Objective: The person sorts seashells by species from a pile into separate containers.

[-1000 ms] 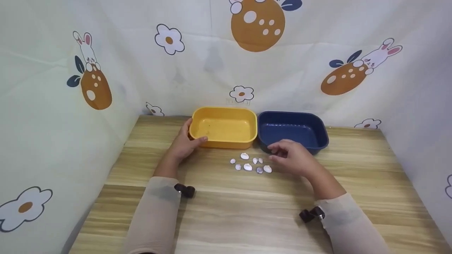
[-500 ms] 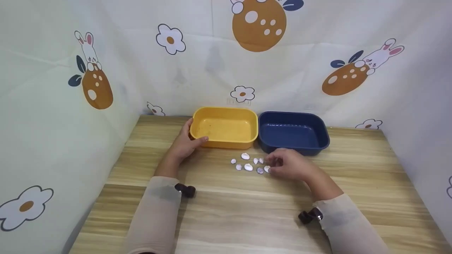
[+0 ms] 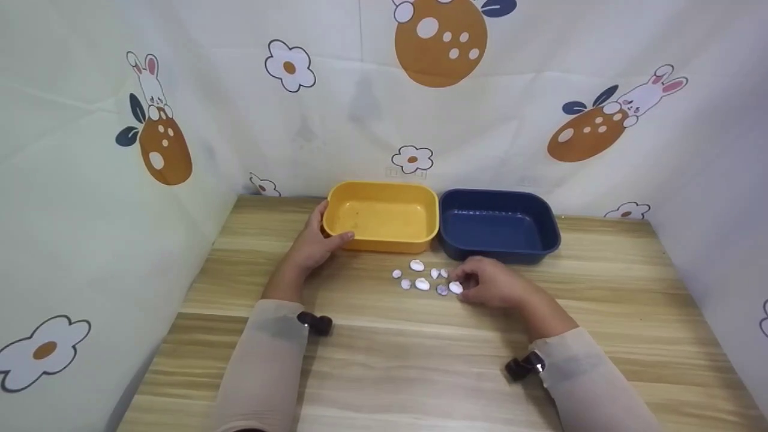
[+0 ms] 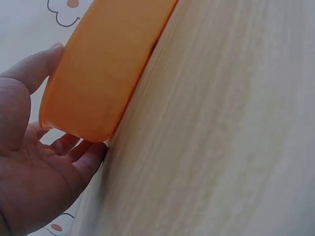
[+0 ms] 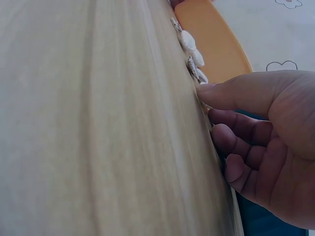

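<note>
My left hand (image 3: pixel 315 243) holds the left end of a yellow plastic basin (image 3: pixel 381 246), thumb on the rim and the other fingers curled round the corner. In the left wrist view the fingertips lie against the basin's end wall (image 4: pixel 93 88). Several small pale seashells (image 3: pixel 422 284) lie scattered on the table in front of the two basins. At the right edge of this group my right hand (image 3: pixel 495 285) pinches one whitish seashell (image 3: pixel 456 288) between thumb and forefinger, close to the tabletop. In the right wrist view the fingers largely hide that shell.
A navy blue basin (image 3: pixel 501 252) stands right beside the yellow one, just behind my right hand. Both stand at the back of the wood-grain table (image 3: pixel 384 372), near a patterned cloth (image 3: pixel 336 126) hanging behind and at the sides.
My right hand has come down and toward me from the front of the blue basin to the rightmost seashell, its fingers closing round it. The left hand keeps its hold on the yellow basin.
</note>
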`<state>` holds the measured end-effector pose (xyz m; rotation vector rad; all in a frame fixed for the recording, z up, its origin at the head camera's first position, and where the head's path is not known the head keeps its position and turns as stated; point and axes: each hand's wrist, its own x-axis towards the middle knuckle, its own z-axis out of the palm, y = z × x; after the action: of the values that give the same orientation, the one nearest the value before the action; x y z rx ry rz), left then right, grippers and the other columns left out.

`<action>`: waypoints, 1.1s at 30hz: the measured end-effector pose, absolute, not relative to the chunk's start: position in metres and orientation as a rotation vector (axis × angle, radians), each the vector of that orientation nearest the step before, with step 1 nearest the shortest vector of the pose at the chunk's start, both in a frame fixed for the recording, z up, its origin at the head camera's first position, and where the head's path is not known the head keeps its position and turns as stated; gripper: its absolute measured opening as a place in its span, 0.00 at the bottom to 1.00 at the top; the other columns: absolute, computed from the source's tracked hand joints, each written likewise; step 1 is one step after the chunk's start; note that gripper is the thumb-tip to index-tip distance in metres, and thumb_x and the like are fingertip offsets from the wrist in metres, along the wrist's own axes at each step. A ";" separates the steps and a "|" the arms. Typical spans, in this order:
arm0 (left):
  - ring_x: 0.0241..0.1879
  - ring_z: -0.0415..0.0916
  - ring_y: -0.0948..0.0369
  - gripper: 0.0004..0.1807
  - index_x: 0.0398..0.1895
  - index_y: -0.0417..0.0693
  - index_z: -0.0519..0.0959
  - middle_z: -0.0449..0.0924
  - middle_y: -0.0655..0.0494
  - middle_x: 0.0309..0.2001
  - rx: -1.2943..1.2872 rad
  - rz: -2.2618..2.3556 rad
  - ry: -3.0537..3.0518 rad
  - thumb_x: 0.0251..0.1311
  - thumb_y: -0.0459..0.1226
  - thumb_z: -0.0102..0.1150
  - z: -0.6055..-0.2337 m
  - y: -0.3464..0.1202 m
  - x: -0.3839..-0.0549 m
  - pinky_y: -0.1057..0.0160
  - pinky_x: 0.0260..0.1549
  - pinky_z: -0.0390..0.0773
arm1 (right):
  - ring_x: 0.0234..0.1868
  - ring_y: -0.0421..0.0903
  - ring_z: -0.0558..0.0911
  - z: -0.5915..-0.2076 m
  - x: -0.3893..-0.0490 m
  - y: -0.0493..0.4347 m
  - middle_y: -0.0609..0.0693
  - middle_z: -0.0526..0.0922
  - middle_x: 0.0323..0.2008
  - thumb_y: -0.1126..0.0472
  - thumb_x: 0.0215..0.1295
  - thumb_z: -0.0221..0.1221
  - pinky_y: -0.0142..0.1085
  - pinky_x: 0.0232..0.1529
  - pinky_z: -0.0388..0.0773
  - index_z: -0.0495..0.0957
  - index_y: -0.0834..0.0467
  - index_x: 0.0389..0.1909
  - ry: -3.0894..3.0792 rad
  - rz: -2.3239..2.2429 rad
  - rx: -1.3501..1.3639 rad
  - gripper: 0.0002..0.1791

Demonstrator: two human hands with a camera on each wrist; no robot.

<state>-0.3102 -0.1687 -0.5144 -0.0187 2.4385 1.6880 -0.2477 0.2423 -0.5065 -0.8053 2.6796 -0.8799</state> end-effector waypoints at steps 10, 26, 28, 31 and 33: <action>0.87 0.49 0.51 0.67 0.89 0.58 0.40 0.45 0.50 0.89 -0.016 1.697 2.430 0.58 0.58 0.78 -0.514 -0.168 -0.311 0.51 0.87 0.49 | 0.46 0.45 0.81 -0.507 -0.248 0.242 0.48 0.87 0.43 0.63 0.59 0.74 0.38 0.51 0.80 0.89 0.52 0.46 2.683 -0.857 -0.783 0.13; 0.87 0.49 0.52 0.69 0.89 0.61 0.40 0.45 0.51 0.89 -0.025 1.720 2.405 0.55 0.60 0.79 -0.515 -0.170 -0.310 0.52 0.87 0.50 | 0.43 0.43 0.79 -0.500 -0.246 0.236 0.46 0.85 0.39 0.58 0.59 0.77 0.33 0.45 0.78 0.89 0.48 0.44 2.659 -0.934 -0.734 0.12; 0.87 0.49 0.52 0.70 0.89 0.61 0.40 0.45 0.51 0.89 -0.033 1.715 2.404 0.54 0.61 0.80 -0.515 -0.170 -0.310 0.51 0.87 0.50 | 0.43 0.43 0.79 -0.500 -0.246 0.236 0.47 0.85 0.39 0.58 0.59 0.77 0.32 0.45 0.78 0.89 0.48 0.44 2.658 -0.946 -0.737 0.12; 0.87 0.49 0.52 0.70 0.89 0.62 0.40 0.45 0.52 0.89 -0.041 1.706 2.408 0.53 0.62 0.80 -0.514 -0.169 -0.309 0.51 0.87 0.50 | 0.43 0.44 0.79 -0.499 -0.245 0.235 0.47 0.86 0.39 0.59 0.58 0.77 0.33 0.45 0.77 0.89 0.49 0.44 2.659 -0.970 -0.731 0.13; 0.87 0.49 0.52 0.70 0.89 0.62 0.40 0.45 0.52 0.89 -0.041 1.703 2.408 0.53 0.62 0.79 -0.513 -0.168 -0.309 0.51 0.87 0.50 | 0.44 0.44 0.79 -0.498 -0.243 0.233 0.47 0.86 0.40 0.59 0.57 0.78 0.33 0.46 0.78 0.89 0.49 0.45 2.658 -0.997 -0.712 0.15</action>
<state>-0.3090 -0.1685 -0.5133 -0.0408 2.4080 1.7032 -0.2434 0.2327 -0.4979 -0.7117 2.6583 -0.9966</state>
